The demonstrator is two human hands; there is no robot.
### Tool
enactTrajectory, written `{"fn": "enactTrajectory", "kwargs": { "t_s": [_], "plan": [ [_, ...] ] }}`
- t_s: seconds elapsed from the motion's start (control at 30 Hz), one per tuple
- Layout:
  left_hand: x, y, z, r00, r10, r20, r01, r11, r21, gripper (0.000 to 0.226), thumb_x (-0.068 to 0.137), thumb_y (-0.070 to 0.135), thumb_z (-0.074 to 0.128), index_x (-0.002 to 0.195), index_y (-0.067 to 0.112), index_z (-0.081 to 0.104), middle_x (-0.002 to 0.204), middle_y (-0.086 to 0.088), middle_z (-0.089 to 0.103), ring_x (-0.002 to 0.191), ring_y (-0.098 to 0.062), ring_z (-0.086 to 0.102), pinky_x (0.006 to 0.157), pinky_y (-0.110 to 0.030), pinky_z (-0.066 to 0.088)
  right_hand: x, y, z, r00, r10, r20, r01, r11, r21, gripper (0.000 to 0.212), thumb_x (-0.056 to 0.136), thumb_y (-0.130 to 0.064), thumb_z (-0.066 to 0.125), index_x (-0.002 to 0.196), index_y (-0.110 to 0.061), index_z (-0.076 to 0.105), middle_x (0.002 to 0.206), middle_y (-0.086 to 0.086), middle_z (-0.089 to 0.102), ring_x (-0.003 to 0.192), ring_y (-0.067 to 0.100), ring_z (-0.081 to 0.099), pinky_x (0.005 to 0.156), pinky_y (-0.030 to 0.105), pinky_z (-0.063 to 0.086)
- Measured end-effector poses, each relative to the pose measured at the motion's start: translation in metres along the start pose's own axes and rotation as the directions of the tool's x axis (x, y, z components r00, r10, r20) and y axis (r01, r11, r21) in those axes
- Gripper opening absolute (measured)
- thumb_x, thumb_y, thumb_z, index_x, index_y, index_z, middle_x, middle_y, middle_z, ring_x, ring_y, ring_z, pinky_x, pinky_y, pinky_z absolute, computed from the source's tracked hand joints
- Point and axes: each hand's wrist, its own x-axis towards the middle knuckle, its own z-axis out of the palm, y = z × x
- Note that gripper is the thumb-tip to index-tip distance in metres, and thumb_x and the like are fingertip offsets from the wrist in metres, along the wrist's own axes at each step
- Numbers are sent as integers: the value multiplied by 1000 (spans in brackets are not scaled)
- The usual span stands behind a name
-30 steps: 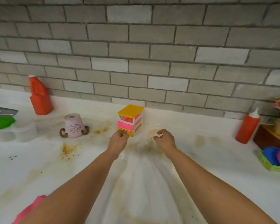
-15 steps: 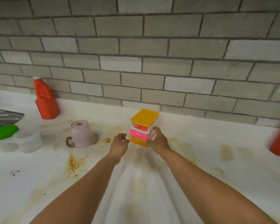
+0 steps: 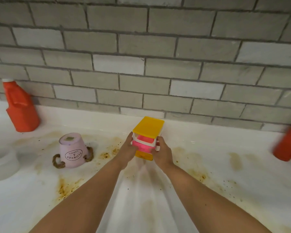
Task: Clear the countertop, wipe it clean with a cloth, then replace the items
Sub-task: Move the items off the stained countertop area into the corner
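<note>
A small drawer box (image 3: 147,134) with a yellow top, pink drawers and a yellow base stands near the back of the stained white countertop (image 3: 217,187). My left hand (image 3: 127,151) grips its left side and my right hand (image 3: 162,152) grips its right side. An upturned pink pot (image 3: 73,151) with rope handles sits to the left.
A large red bottle (image 3: 21,108) stands at the far left against the grey brick wall. A clear plastic tub (image 3: 2,162) sits at the left edge. Another red bottle (image 3: 287,145) is at the right edge. Brown stains spread across the counter.
Both hands have closed in on the drawer box from either side and now hold it. The camera has moved nearer and to the left.
</note>
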Motion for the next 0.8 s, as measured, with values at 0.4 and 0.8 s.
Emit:
{"fn": "enactTrajectory", "kwargs": {
  "t_s": [0.4, 0.8],
  "plan": [
    [-18, 25, 28, 990, 127, 58, -132, 987, 96, 45, 72, 41, 54, 114, 51, 43, 120, 10, 57, 113, -15, 54, 96, -35, 44, -17, -9, -35, 991, -22, -136, 32, 997, 67, 36, 88, -1, 55, 122, -13, 52, 115, 7, 64, 104, 26, 60, 84, 32, 50],
    [-44, 45, 130, 953, 195, 233, -208, 977, 35, 54, 74, 37, 55, 124, 46, 41, 119, 10, 57, 109, -14, 54, 85, -27, 43, -77, 9, -147, 946, 46, -321, -45, 999, 11, 33, 87, 0, 50, 118, -12, 54, 107, 9, 67, 93, 26, 62, 69, 25, 43]
  ]
}}
